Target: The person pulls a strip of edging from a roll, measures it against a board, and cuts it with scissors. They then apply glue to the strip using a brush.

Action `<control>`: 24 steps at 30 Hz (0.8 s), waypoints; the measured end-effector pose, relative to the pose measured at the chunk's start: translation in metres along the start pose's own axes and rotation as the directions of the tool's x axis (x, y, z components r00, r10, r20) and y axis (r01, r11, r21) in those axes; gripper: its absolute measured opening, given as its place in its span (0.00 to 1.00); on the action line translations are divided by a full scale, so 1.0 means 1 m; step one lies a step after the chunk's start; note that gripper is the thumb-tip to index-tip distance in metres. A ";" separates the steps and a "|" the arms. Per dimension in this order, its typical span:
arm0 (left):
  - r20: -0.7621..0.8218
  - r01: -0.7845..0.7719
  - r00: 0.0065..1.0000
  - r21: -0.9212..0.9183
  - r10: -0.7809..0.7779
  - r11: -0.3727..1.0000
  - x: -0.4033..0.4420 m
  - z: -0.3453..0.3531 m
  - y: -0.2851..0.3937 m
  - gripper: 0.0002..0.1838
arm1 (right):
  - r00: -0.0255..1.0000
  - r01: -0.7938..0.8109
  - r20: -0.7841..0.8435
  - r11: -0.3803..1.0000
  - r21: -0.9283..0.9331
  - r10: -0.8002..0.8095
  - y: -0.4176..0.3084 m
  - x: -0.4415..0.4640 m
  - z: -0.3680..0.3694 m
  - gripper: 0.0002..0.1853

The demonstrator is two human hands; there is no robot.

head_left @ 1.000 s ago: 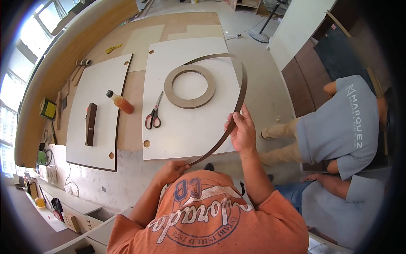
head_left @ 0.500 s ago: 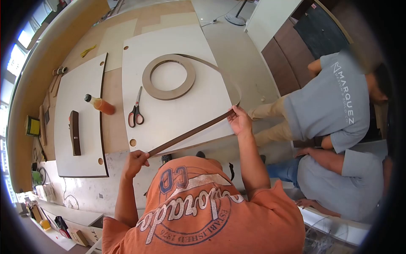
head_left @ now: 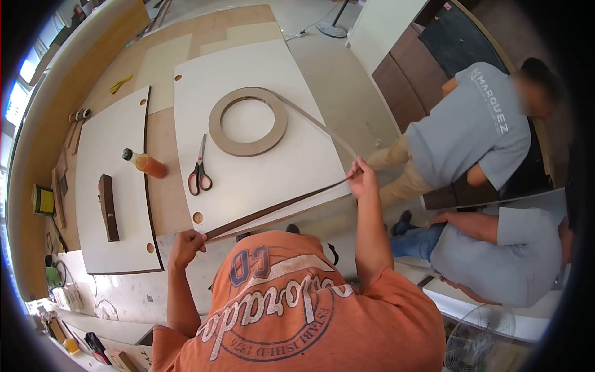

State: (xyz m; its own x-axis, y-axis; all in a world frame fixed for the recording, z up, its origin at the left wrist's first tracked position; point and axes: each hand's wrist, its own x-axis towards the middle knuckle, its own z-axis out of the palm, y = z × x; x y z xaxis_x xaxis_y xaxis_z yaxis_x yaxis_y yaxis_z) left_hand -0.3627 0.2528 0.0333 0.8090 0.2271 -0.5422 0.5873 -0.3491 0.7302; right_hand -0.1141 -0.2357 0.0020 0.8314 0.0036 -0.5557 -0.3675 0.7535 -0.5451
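A brown strip of edge banding (head_left: pixel 279 204) runs slantwise along the near edge of a white panel (head_left: pixel 297 68). Its near-left end is pinched between the thumb and fingers of my left hand (head_left: pixel 187 249), by the panel's front corner. At the panel's right edge, my right hand (head_left: pixel 363 178) grips the same band. From there it curves back to a flat roll of edge banding (head_left: pixel 248 149) lying on the panel. Scissors (head_left: pixel 199 180) with black and red handles rest left of the roll, blades slightly parted.
Left of the scissors, a bottle of orange liquid (head_left: pixel 150 165) stands near a second white panel (head_left: pixel 124 136), which carries a dark brown block (head_left: pixel 107 208). Two people in grey shirts (head_left: pixel 477 124) are close on my right. A fan (head_left: pixel 477 338) stands lower right.
Both hands have moved apart, left hand leftward and right hand rightward, with a longer stretch of band between them. The view has shifted slightly. The upper person on the right has shifted.
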 end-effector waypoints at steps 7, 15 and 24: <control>-0.022 -0.061 0.998 -0.069 0.060 0.996 0.014 0.027 0.000 0.11 | 0.988 0.028 -0.152 0.997 0.070 -0.017 0.008 -0.073 -0.099 0.05; -0.112 0.066 0.990 -0.161 -0.084 0.985 0.024 0.005 0.008 0.10 | 0.983 0.139 -0.069 0.935 -0.326 -0.171 0.011 -0.046 -0.068 0.13; -0.375 -0.040 0.924 0.106 0.077 0.994 0.018 0.032 -0.019 0.14 | 0.909 0.119 -0.199 0.685 -0.719 -0.366 0.024 0.001 -0.076 0.21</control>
State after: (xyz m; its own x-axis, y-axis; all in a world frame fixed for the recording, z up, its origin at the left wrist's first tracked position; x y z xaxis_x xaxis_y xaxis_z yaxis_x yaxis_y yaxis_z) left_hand -0.3600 0.2346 -0.0039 0.8012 0.5242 -0.2885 0.5489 -0.4521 0.7030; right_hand -0.1534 -0.2681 -0.0595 0.8076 -0.4033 -0.4303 -0.4527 0.0437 -0.8906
